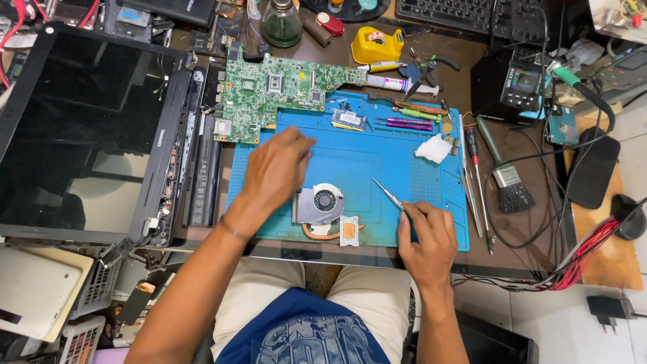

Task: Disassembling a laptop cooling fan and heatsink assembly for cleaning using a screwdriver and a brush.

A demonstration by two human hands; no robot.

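I'm seeing a dark brown surface [472,67] under a blue mat [350,162]; beside the mat lie a laptop [74,135], brush [509,182], screwdrivers [475,182], yellow tape dispenser [377,46] and green bottle [282,25].

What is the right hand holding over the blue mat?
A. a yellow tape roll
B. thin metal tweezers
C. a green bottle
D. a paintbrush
B: the right hand grips thin metal tweezers that point up and to the left over the blue mat, near the small fan; the brush lies untouched off the mat.
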